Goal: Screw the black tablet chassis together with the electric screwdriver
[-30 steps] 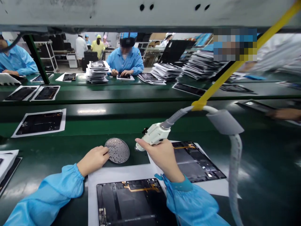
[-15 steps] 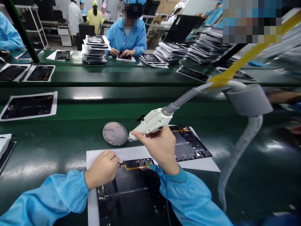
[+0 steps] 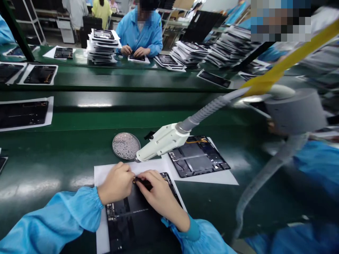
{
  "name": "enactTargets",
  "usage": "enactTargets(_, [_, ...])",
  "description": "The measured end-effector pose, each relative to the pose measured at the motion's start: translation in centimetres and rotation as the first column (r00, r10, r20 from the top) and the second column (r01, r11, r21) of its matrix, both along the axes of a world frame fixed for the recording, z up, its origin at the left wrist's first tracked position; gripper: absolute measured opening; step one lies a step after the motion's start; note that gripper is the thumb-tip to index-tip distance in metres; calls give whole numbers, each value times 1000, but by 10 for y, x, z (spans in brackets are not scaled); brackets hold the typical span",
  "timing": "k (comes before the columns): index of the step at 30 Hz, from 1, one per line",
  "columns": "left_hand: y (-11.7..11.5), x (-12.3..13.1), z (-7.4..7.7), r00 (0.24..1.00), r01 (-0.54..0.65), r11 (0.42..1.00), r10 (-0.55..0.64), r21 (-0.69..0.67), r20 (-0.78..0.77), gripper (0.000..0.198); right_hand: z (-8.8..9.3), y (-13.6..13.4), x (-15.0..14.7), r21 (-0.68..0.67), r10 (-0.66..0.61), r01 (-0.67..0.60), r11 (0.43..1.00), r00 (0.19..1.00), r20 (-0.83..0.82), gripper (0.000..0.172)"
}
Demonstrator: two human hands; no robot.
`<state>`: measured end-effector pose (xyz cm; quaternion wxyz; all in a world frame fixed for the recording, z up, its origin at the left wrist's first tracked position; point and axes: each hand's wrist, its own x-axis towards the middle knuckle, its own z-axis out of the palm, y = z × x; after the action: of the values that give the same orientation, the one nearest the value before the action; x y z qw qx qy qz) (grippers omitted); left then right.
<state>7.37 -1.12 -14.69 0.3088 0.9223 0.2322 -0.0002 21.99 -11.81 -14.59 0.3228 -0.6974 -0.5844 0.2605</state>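
In front of me a black tablet back housing [image 3: 143, 225] lies on white sheet paper [image 3: 100, 225]. My left hand [image 3: 116, 183] is closed at its upper left edge; what the fingers hold is hidden. Beside it my right hand [image 3: 160, 194] is closed, thumb and fingertips together over the top edge, close to the left fingertips. A small dark and gold part shows there, too small to name. Just beyond the hands hangs a white pistol-like tool [image 3: 161, 143] on a ribbed grey hose, held by neither hand. Its tip is near a round metal dish with a perforated top [image 3: 126, 146].
A second black housing [image 3: 197, 157] lies on paper to the right. The grey hose [image 3: 262, 183] and its yellow strap [image 3: 275, 76] cross the right side. Another housing [image 3: 25, 113] lies at left. Across the line a person in blue [image 3: 140, 33] works beside stacked papers [image 3: 103, 47].
My right hand has let go of the white tool and come down to the housing's top edge, next to my left hand. The left hand stays nearly in place. The view has shifted slightly.
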Motion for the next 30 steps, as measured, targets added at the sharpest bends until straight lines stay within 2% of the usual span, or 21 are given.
enactTargets(9, [-3,1,0,998,-56,997,56,-52,8,16,-9,1,2,-70,23,-20,997,998,54,11])
enactTargets(16, [-3,0,0,998,-56,996,58,-70,25,14,-8,2,3,-65,46,-44,997,998,40,14])
enactTargets(30, [-2,-1,-1,997,-53,995,57,-82,52,14,-7,4,7,-51,41,-40,998,999,23,10])
